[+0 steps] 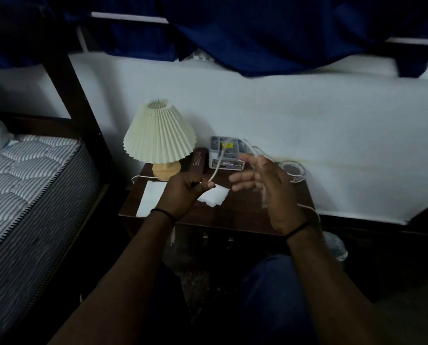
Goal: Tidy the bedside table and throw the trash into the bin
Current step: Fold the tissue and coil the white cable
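— What's the room like?
— Dim. A white wall [282, 115] runs behind a dark wooden worktop [245, 210], dark blue fabric [257, 33] hangs above, and a striped mattress [28, 195] lies to the left in a dark bed frame [66, 78].

— And on the worktop?
— A lamp [159, 135] with a pleated cream shade and a wooden base stands at the back left. Just beside it lies a dark brown case [198, 161], then a grey box [226, 153] with a printed label, and a glass ashtray [292, 170] at the back right. Two white papers lie nearer the front: a flat sheet [149, 197] on the left and a crumpled tissue [214, 195] towards the middle.

— What are the hands doing?
— Both are raised above the worktop. The left hand [183, 192] has its fingers curled, pinching a white cord [218, 165] that rises from it in front of the grey box. The right hand [267, 188] is blurred, fingers spread loosely, and the cord seems to loop around it; whether it grips the cord I cannot tell.

— The cord beyond that?
— A strand trails off the worktop's right edge.
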Demonstrator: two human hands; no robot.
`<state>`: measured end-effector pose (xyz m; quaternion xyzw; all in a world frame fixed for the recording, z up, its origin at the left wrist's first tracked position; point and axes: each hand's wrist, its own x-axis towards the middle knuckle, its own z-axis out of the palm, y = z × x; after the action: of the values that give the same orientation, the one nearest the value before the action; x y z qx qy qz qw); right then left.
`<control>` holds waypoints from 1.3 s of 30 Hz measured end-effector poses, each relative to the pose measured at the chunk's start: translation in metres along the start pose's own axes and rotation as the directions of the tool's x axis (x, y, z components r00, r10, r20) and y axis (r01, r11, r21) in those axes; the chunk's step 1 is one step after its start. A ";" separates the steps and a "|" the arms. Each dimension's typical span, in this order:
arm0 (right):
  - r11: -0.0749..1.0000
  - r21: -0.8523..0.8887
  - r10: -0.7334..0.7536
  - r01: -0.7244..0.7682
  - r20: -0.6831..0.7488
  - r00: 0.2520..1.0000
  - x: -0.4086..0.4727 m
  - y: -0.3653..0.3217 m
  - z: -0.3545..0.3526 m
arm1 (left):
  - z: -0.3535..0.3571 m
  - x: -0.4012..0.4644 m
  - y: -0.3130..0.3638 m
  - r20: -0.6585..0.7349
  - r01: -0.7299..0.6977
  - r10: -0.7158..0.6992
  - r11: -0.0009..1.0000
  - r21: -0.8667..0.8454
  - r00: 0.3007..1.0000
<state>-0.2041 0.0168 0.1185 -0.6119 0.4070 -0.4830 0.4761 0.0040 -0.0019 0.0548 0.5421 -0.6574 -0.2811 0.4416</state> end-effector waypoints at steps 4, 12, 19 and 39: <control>0.980 -0.172 0.097 -0.104 -0.045 0.994 -0.003 -0.035 -0.013 | -0.002 -0.011 0.019 -0.020 -0.031 0.032 0.998 0.061 0.999; 0.404 -0.863 -0.283 0.304 0.198 0.938 -0.005 -0.061 -0.023 | -0.006 -0.014 0.076 -0.055 -0.108 0.106 0.993 -0.037 0.993; 0.639 -0.753 -0.091 0.158 0.130 0.987 0.004 -0.031 -0.015 | -0.007 -0.011 0.083 0.015 -0.107 0.110 0.986 -0.127 0.994; 0.862 -0.506 -0.052 0.018 -0.054 0.997 -0.021 0.049 0.032 | -0.046 -0.011 0.107 0.018 0.035 -0.116 0.142 -0.989 0.993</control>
<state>-0.1791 0.0325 0.0635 -0.7062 0.5236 -0.3881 0.2766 -0.0051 0.0414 0.1635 0.1625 -0.2717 -0.6467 0.6940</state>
